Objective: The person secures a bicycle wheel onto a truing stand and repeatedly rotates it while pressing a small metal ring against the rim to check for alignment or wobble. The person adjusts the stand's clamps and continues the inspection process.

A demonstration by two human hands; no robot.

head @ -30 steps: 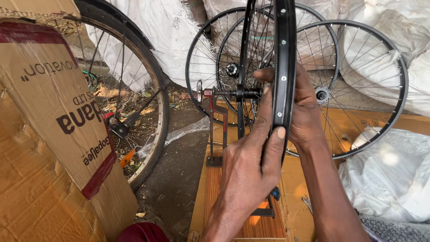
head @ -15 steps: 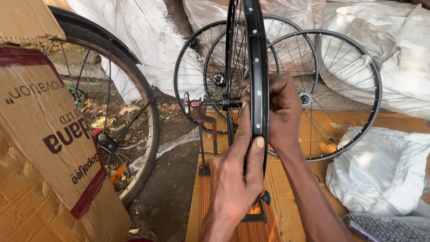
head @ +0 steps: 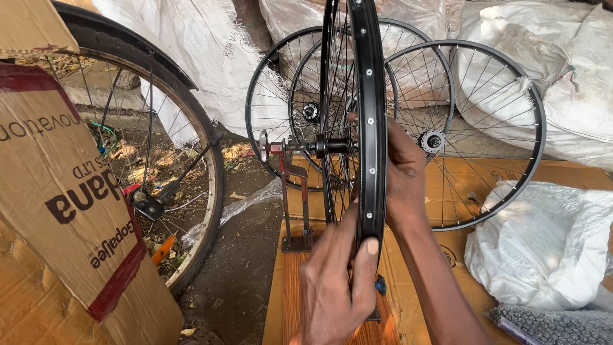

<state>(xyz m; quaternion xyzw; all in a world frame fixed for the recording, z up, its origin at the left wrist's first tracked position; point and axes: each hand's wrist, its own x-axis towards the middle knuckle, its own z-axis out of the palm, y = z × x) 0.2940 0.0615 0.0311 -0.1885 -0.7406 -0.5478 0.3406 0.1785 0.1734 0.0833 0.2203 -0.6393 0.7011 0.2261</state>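
Since half a second ago your left hand (head: 335,287) has slid a touch lower on the black rim (head: 370,128), and the view has drifted so the wheel sits nearer centre. Now your left fingers (head: 365,268) are clamped on the near edge of that rim, thumb pressed flat on its outer face. Your right hand (head: 402,172) grips the rim's right side higher up, fingers wrapped round behind it. The wheel stands upright, its axle held in the red truing stand (head: 290,185) on the wooden worktop (head: 294,300). Beyond it, three more spoked wheels (head: 485,134) lean against white sacks (head: 191,57), crowding the far side. On the left stands a bicycle wheel (head: 191,191) with its mudguard, and nearer, a cardboard box (head: 57,211). At the near right lies a white plastic bag (head: 543,243).
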